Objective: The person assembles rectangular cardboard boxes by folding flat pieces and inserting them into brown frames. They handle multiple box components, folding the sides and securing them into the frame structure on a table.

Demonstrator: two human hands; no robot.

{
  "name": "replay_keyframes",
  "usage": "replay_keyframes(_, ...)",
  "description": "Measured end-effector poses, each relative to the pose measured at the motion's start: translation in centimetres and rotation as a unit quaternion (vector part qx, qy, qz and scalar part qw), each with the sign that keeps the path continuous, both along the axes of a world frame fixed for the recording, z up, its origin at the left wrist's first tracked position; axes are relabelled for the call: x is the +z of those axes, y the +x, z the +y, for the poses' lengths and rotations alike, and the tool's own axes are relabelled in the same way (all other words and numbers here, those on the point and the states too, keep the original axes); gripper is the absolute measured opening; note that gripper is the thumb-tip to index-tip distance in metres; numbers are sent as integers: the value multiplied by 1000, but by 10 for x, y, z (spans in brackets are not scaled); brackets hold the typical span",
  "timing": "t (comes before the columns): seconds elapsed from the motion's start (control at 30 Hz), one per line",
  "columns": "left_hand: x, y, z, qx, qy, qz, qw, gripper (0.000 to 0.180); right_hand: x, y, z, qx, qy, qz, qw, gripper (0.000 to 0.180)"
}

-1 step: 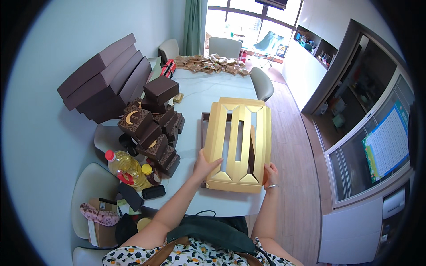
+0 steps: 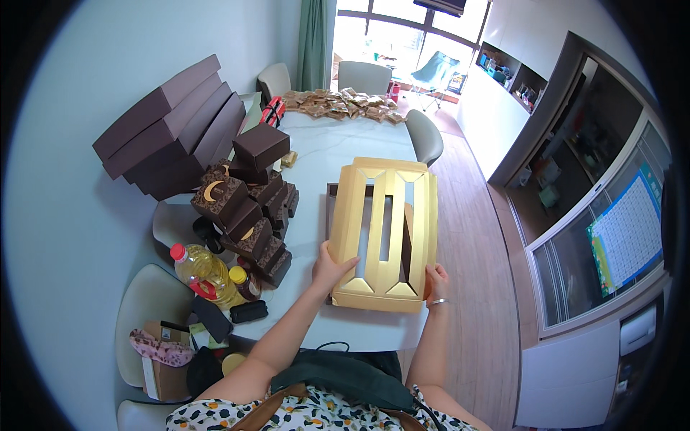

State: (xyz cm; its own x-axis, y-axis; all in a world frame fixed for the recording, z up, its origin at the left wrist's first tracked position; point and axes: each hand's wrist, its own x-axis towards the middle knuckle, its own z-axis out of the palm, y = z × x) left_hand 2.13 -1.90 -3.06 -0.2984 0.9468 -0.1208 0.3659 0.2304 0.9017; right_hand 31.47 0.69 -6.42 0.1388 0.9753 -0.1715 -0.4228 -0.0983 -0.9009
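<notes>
Tray point(image 2: 388, 273) has barely shifted, gripped by the left hand point(image 2: 335, 267) at eight o'clock and right hand point(image 2: 437, 282) at four, so still overlaps the box point(image 2: 331, 205).

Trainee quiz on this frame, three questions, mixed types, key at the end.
1. True or false: only the left hand holds the gold cardboard piece.
2. Where do the small packets lie? A) on the floor; B) at the far end of the white table; C) inside the gold cardboard piece.
3. Fill in: the bottle of yellow liquid has a ____ cap.

Key: 1. False, the right hand holds it too. 2. B. 3. Red.
</notes>
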Motion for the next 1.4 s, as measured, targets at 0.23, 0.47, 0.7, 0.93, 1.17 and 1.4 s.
replay_keyframes(0.23, 3, -3, 5, 30, 20, -32, 999, 92, 14, -17, 16, -35, 38, -150, 987, 23)
replay_keyframes(0.47, 3, -5, 14, 32, 27, -102, 994, 77, 12, -24, 21, -36, 21, -271, 962, 32)
replay_keyframes(0.7, -20, 5, 15, 12, 91, -197, 976, 60, -7, -20, 24, -61, 35, -393, 917, 34)
replay_keyframes(0.93, 9, 8, 39, -6, 174, -252, 952, 46, 19, -31, 58, -92, 68, -512, 851, 41)
replay_keyframes(1.17, 133, 1, 54, -50, 295, 21, 954, 47, 74, -37, 73, -165, 275, -655, 684, 71)
replay_keyframes(1.4, 150, 15, 23, -84, 266, 170, 945, 52, 261, -90, 46, -9, 549, -765, 336, 88)
